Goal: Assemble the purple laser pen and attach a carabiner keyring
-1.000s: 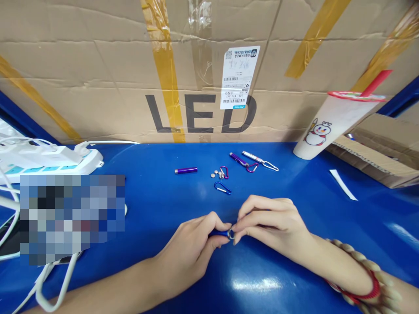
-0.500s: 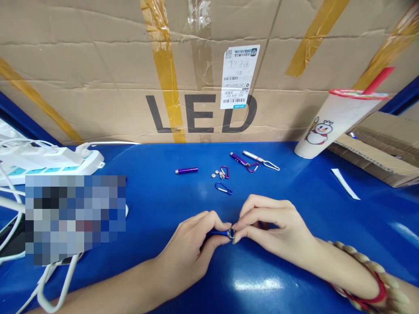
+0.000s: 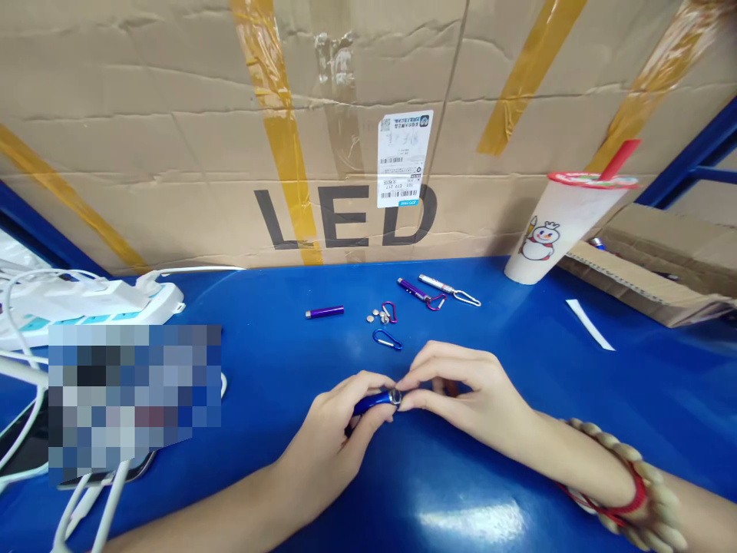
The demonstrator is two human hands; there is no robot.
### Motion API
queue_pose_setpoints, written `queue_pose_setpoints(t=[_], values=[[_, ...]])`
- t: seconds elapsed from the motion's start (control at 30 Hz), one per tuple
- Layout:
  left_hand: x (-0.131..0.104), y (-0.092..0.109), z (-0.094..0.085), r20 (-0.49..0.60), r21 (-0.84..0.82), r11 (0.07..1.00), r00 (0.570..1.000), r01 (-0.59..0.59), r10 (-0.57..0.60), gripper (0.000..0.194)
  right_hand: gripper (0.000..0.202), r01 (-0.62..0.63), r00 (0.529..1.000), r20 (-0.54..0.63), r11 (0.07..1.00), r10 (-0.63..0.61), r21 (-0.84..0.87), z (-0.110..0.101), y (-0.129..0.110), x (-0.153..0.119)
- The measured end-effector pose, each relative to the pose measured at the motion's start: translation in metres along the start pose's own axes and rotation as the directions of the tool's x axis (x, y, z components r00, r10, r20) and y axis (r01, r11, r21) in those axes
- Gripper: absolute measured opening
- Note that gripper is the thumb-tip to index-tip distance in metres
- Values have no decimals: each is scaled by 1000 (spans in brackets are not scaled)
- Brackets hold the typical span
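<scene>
My left hand [image 3: 331,430] is closed around a small blue penlight tube [image 3: 373,402], whose silvery open-looking end points right. At that end, the thumb and fingertips of my right hand [image 3: 475,384] are pinched together, touching or almost touching the rim. Whatever they may hold is too small to make out. Beyond the hands lie a blue carabiner clip [image 3: 388,339], a red carabiner clip [image 3: 390,312] and several button cells [image 3: 377,313]. A purple tube [image 3: 325,312] rests to their left. Behind them are a purple penlight [image 3: 412,289] and a silver penlight [image 3: 435,284], each with a clip.
A large cardboard box [image 3: 190,153] stands along the back of the blue table [image 3: 259,338]. At right are a drink cup [image 3: 561,223] with a red straw, an open carton [image 3: 627,284] and a white strip [image 3: 589,325]. A power strip [image 3: 155,303] and cables lie at left.
The camera view has shifted slightly. The blue tube has turned so its end tilts up a little more, and the right fingertips have shifted at its rim.
</scene>
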State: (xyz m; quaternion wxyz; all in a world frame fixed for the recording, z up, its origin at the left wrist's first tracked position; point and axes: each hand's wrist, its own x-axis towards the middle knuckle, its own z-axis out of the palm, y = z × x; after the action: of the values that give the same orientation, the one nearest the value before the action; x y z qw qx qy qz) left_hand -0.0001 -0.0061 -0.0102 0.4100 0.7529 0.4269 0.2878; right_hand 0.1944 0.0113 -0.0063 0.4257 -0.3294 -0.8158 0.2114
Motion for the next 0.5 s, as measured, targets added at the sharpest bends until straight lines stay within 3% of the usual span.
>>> queue_pose_setpoints(t=[0.3,0.5], values=[[4,-1,1,-18,6,1000,1000,-7,7,15,19,7,1000,21,1000,-6,-19,-2,4,2],[4,2,1,-68,27,999,997,44,-43,9,27,-88,994,53,982,98,-169,-5,10,5]])
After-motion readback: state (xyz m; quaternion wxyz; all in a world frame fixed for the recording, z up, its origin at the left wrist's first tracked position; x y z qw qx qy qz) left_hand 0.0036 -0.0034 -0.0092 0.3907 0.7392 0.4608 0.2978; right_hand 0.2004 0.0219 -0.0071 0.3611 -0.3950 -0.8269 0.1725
